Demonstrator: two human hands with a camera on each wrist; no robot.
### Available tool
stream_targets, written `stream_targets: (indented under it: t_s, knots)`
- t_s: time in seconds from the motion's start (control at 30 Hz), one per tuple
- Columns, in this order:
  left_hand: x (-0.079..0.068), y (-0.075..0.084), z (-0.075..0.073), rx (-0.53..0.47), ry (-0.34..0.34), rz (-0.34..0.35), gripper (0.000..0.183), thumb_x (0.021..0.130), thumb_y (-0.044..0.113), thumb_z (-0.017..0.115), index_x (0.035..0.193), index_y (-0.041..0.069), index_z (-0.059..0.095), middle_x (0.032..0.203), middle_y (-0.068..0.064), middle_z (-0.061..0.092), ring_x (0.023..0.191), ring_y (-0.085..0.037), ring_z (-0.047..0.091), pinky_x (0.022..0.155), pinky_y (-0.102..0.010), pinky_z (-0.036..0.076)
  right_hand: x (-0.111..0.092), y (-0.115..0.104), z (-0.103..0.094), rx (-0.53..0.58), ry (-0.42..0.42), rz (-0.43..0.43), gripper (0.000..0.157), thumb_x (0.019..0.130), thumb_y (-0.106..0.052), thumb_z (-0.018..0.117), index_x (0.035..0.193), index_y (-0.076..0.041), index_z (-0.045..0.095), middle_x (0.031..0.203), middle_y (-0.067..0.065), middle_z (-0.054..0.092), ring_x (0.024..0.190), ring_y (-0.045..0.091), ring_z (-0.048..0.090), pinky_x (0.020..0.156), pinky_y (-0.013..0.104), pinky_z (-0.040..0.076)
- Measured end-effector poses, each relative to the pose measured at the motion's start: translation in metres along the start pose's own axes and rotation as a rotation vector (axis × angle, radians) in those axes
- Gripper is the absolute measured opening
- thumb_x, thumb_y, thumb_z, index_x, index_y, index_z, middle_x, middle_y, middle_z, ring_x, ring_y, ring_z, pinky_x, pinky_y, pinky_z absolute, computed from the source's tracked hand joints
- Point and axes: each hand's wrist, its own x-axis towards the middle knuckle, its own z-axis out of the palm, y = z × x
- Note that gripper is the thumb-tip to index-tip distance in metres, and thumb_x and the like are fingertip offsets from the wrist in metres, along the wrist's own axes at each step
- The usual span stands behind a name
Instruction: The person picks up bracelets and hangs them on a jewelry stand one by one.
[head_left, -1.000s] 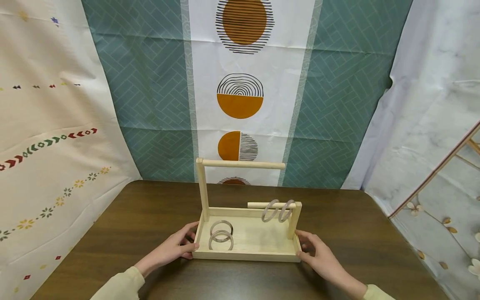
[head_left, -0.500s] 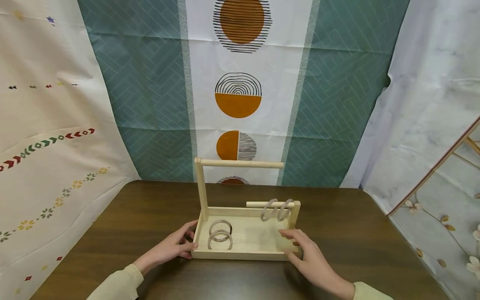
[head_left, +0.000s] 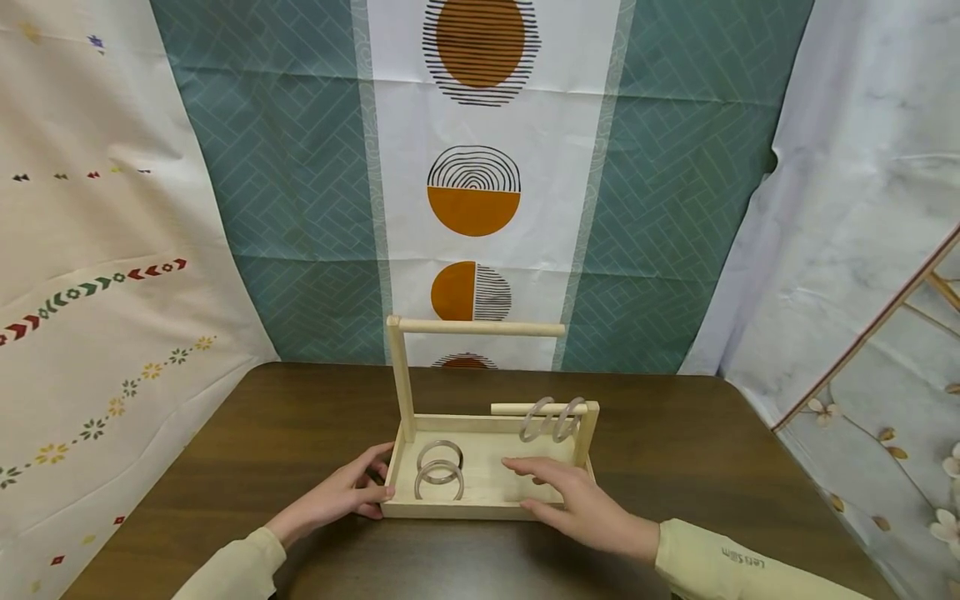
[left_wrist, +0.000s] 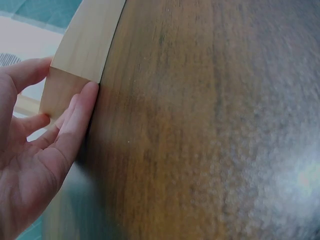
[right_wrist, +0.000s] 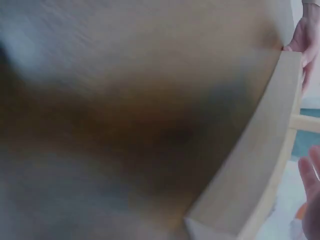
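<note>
A pale wooden bangle stand [head_left: 450, 510] with a shallow tray base sits on the table. My left hand [head_left: 341, 500] holds its left end, thumb by the front corner; the left wrist view shows fingertips against the wooden end [left_wrist: 72, 92]. Two clear greyish bangles hang on the lower rod [head_left: 506, 409], one being the left bangle [head_left: 522, 427]. Two more lie overlapping at the tray's left, the front bangle [head_left: 439, 463] partly over the other. Holding nothing, my right hand [head_left: 581, 504] hovers over the tray's right half, fingers extended leftward. In the right wrist view its fingers [right_wrist: 311, 182] are partly cut off.
The stand's upper rod [head_left: 480, 328] runs rightward from a tall left post [head_left: 401, 383]; a short right post [head_left: 587, 433] carries the lower rod. Under everything is a dark brown table [head_left: 300, 425]. A patterned cloth [head_left: 300, 167] hangs behind it.
My right hand has let go of the stand's right end and moved left over the tray. My left hand stays at the left end. The bangles keep their places.
</note>
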Motion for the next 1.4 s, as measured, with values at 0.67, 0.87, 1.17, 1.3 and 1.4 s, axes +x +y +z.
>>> stream_targets:
  t_s: [0.67,0.87,1.17,1.3,1.4]
  knots:
    - [0.001,0.001,0.0,-0.057,-0.009,-0.028,0.078,0.096,0.018,0.062,0.156,0.002,0.013,0.123,-0.023,0.042,0.095,-0.019,0.058,0.076,-0.039,0.06,0.064,-0.007,0.0,-0.192,-0.352,-0.199,0.057,0.1,-0.023,0.059,0.153,-0.025,0.037,0.15,-0.008,0.049,0.135,0.011,0.051,0.11,0.034,0.045]
    - [0.0,0.0,0.0,-0.041,-0.007,-0.041,0.078,0.097,0.019,0.061,0.156,0.003,0.013,0.124,-0.023,0.041,0.097,-0.02,0.057,0.076,-0.037,0.06,0.079,-0.006,0.004,-0.219,-0.417,-0.226,0.055,0.1,-0.022,0.059,0.151,-0.021,0.04,0.148,-0.004,0.052,0.134,0.013,0.052,0.111,0.031,0.044]
    - [0.001,0.001,0.0,-0.074,-0.023,-0.042,0.08,0.097,0.019,0.061,0.156,0.002,0.011,0.123,-0.023,0.04,0.096,-0.02,0.058,0.077,-0.04,0.06,0.102,-0.012,0.008,-0.237,-0.508,-0.305,0.059,0.096,-0.019,0.065,0.15,-0.019,0.041,0.152,-0.005,0.048,0.14,0.014,0.046,0.115,0.03,0.039]
    - [0.0,0.001,0.0,-0.078,-0.031,-0.054,0.079,0.097,0.02,0.062,0.156,0.003,0.011,0.124,-0.022,0.039,0.097,-0.019,0.058,0.078,-0.038,0.06,0.111,-0.015,0.013,-0.276,-0.537,-0.326,0.058,0.095,-0.019,0.067,0.148,-0.015,0.044,0.151,0.0,0.048,0.142,0.016,0.043,0.117,0.029,0.036]
    - [-0.001,0.0,0.0,-0.077,-0.031,-0.063,0.079,0.098,0.021,0.061,0.156,0.003,0.012,0.125,-0.022,0.039,0.098,-0.019,0.057,0.08,-0.038,0.06,0.117,-0.018,0.016,-0.29,-0.553,-0.331,0.057,0.094,-0.017,0.068,0.146,-0.014,0.047,0.15,0.002,0.049,0.14,0.015,0.045,0.116,0.027,0.037]
